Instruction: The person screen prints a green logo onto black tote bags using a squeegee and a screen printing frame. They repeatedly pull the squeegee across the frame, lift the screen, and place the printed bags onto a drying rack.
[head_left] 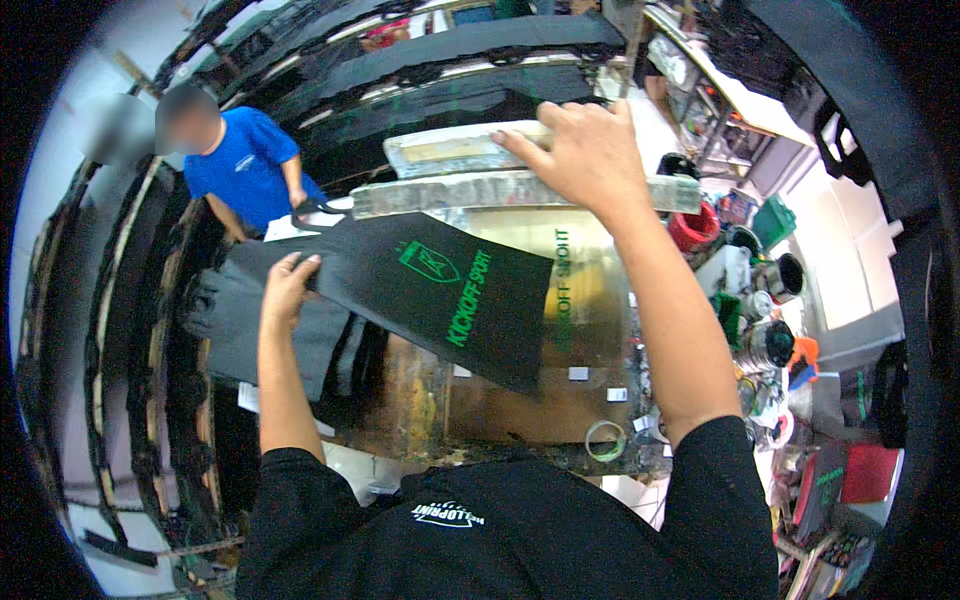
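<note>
My left hand (288, 282) pinches the left edge of a black fabric bag (400, 290) with a green shield and green lettering. A dark strap loop shows at its far left corner. The bag is lifted at a slant, partly over a brown printing board (590, 300) that bears a faint print. More dark fabric (260, 320) lies left of it, beneath my left hand. Farther off, my right hand (590, 150) is closed over the right end of a pale squeegee (440, 152), its fingertips hidden. Just nearer runs a worn, paint-stained frame bar (450, 195), partly covered by my right wrist.
A co-worker in a blue shirt (245, 160) stands at the far left. Racks of dark sheets (480, 60) fill the back and left. Paint tubs, including a red bucket (692, 225), crowd the right side. A tape roll (605, 440) lies on the near table edge.
</note>
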{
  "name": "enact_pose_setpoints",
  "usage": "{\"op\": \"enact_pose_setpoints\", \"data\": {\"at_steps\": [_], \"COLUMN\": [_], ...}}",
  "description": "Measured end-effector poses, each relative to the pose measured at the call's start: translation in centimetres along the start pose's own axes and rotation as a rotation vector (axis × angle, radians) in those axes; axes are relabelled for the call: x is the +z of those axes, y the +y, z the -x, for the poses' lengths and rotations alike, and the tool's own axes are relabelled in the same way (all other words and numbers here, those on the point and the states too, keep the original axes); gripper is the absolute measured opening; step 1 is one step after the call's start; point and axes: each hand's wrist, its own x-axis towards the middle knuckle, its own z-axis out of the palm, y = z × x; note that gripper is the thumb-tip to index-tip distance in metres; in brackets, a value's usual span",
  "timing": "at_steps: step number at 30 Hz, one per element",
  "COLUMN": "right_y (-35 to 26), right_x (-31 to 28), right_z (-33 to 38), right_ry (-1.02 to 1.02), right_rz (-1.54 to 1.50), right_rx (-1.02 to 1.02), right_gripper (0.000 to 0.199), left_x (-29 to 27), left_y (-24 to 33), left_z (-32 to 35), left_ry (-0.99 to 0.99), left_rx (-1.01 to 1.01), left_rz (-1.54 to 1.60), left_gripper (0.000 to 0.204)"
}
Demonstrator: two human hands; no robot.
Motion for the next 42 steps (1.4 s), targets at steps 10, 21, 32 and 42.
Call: {"op": "enact_pose_setpoints", "data": {"at_steps": [10, 21, 32, 42], "right_y": [-1.3, -1.6, -2.0, -3.2], "right_x": [-0.9, -1.1, -1.1, -1.9], "right_z": [-0.3, -0.4, 0.0, 1.1], "right_ry": [-0.078, -0.079, -0.031, -0.076], "right_rz": [0.050, 0.054, 0.066, 0.019], "right_rx": [0.029, 0.028, 0.010, 0.044], "right_gripper": [0.066, 0.061, 0.058, 0.054], "left_x": [-22.7, -11.5, -11.8, -12.4], "left_y": [-11.7, -21.0, -21.5, -22.3], "left_z": [-5.0, 9.9, 12.6, 11.3], "left_ry": [0.463, 0.447, 0.120, 0.236], "left_rx": [-0.274, 0.361, 0.264, 0.193], "left_rz": [-0.113, -0.849, -1.136, -0.944], "left_gripper": [0.078, 0.069, 0.087, 0.049]}}
